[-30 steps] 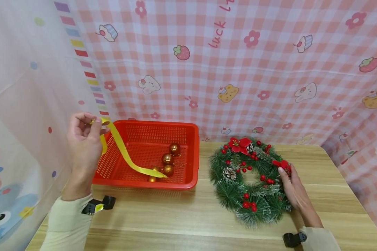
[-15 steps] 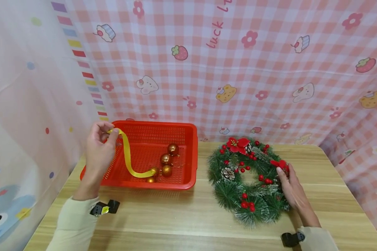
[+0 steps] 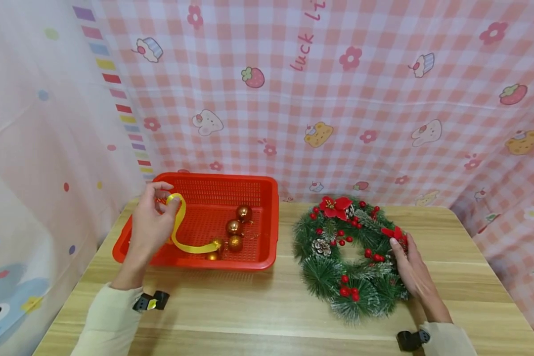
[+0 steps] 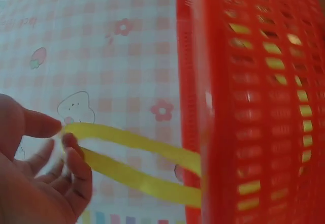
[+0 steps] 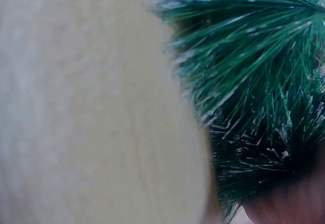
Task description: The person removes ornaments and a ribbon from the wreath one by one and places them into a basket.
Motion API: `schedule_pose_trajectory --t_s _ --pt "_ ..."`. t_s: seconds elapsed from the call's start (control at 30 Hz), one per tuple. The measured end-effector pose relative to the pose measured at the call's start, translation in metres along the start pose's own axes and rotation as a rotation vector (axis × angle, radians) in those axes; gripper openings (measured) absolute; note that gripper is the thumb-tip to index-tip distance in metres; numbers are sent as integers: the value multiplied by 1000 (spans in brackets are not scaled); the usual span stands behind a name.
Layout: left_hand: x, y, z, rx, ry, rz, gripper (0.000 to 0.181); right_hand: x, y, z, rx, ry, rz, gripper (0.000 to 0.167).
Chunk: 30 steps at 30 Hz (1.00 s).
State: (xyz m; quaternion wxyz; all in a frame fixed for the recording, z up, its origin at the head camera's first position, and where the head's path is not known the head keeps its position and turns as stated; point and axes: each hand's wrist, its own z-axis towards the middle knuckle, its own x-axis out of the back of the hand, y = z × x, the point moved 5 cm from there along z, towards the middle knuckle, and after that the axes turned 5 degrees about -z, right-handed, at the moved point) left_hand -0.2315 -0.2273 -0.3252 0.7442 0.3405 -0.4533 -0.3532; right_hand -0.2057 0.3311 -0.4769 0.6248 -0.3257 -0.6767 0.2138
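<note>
My left hand (image 3: 153,222) pinches a yellow ribbon (image 3: 178,222) between thumb and fingertips, above the left side of a red plastic basket (image 3: 270,232). The ribbon loops down from the fingers, its far end lying by the ornaments. In the left wrist view, two strands of the ribbon (image 4: 137,140) run from the fingertips over the basket rim. On the right, my right hand (image 3: 416,269) grips the outer edge of a green wreath (image 3: 325,277), thumb on top beside a red flower (image 3: 393,232). Green needles of the wreath (image 5: 254,46) fill much of the right wrist view; most of that hand is hidden there.
Several shiny copper and gold ball ornaments (image 3: 234,227) lie in the basket's right part. Basket and wreath rest on a wooden table (image 3: 231,316), with a gap between them. A pink checked curtain (image 3: 285,109) hangs behind the table; a pale curtain (image 3: 49,148) hangs at left.
My left hand has moved right and lower toward the basket, and the ribbon has slackened into a tighter curve. My right hand and the wreath stay in place.
</note>
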Motion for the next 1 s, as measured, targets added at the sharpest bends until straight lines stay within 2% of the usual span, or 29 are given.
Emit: schedule_pose_trajectory --t_s 0.17,0.37,0.6,0.77,0.9,1.0 --pt "-3 -4 -2 -25 -37 179 40 -1 0 1 -7 -3 -2 81" --pt "-6 -6 -7 -50 -90 314 47 -2 1 0 -11 1 -4 81" --pt "-7 -5 -7 -50 -118 342 49 -1 2 1 5 8 12 79" --pt "-6 -6 -10 -97 -120 371 51 2 3 2 17 13 5 79" --pt "-6 -7 -14 -153 -115 405 54 12 -1 -1 79 80 -27 77" --pt "-6 -6 -16 -223 -92 425 56 23 -11 -5 182 174 -69 71"
